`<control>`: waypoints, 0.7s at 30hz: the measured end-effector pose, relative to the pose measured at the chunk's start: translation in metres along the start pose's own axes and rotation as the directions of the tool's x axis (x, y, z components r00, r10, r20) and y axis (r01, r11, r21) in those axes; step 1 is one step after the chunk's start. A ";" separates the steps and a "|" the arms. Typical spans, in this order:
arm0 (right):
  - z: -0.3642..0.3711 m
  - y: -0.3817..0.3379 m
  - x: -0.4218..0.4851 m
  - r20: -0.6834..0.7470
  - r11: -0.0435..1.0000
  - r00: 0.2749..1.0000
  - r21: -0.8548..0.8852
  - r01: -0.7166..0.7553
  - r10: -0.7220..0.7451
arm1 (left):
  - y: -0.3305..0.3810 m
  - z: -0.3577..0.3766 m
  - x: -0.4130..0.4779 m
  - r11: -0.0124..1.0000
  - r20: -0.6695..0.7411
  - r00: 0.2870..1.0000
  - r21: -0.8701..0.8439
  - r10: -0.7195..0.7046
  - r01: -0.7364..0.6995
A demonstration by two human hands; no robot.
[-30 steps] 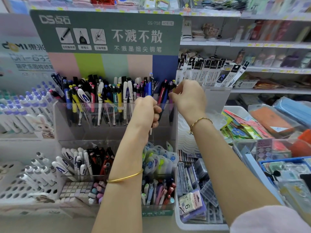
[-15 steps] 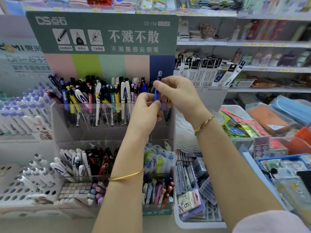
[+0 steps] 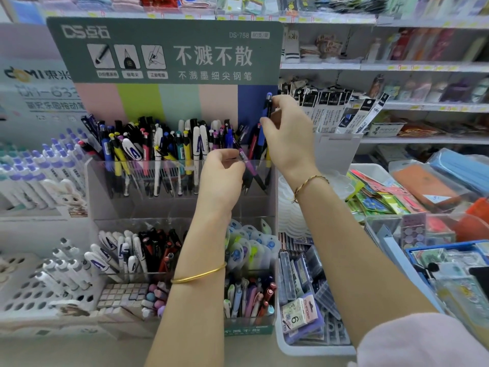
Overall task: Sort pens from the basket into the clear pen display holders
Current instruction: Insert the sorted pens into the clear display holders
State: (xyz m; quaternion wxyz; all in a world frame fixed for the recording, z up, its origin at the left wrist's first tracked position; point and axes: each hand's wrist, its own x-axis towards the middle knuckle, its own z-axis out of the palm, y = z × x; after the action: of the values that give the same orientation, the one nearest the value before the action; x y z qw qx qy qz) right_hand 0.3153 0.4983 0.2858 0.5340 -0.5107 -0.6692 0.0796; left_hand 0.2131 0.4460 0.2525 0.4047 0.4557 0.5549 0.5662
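Room: shop shelving [image 3: 397, 67] with yellow price tags, stocked with packets, runs behind and to the right of both sets of fingers.
Surface: a pale counter [image 3: 79, 350] lies far below the fingers, crowded with stationery stands.
Sign board: a green board [image 3: 164, 49] with white lettering above pastel stripes rises just behind the fingers.
Clear holder: the upper tier [image 3: 169, 165], packed with upright pens, sits directly under and left of the fingers; the lower tier [image 3: 132, 276] is well below them, by the left wrist.
White bin: a bin [image 3: 312, 348] of small boxes rests below the right forearm, well under the fingers.
Refill packets: black-and-white packets [image 3: 330, 109] stand just right of the right fingers.
Right hand: the right hand [image 3: 288, 136] is raised above the holder's right end, fingers curled, pinching a pen.
Left hand: the left hand [image 3: 221, 176] is at the holder's front rim, fingers curled; whether they grip anything cannot be told.
Blue-topped pen: the dark pen [image 3: 269, 104] stands upright between the right fingertips.
Purple pen: a slanted purple pen [image 3: 244, 158] touches the left fingertips.
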 end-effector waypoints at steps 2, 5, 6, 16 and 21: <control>0.000 0.001 -0.002 0.029 0.997 0.999 -0.077 -0.021 0.023 | -0.001 0.000 0.000 1.000 0.000 1.000 0.003 -0.006 0.006; 0.001 0.001 -0.003 0.077 0.978 0.995 -0.203 -0.047 0.064 | -0.002 -0.001 0.000 1.000 -0.003 1.000 0.006 -0.010 0.010; 0.003 0.001 -0.003 0.105 0.964 0.991 -0.262 -0.053 0.083 | -0.001 0.000 0.000 1.000 0.000 1.000 0.007 -0.008 0.008; 0.001 0.006 -0.015 0.134 0.817 0.977 -0.574 -0.060 0.166 | -0.005 -0.003 -0.014 0.999 -0.039 0.999 -0.020 -0.037 0.036; -0.006 -0.015 -0.047 0.131 0.964 0.991 -0.266 0.007 0.029 | -0.014 -0.016 -0.033 0.995 -0.156 0.985 -0.084 -0.068 0.056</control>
State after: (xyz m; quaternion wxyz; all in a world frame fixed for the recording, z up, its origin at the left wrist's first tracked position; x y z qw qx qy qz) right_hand 0.3067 0.4524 0.2686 0.4141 -0.5747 -0.7054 0.0262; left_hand 0.2049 0.4111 0.2371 0.3943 0.3753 0.5765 0.6093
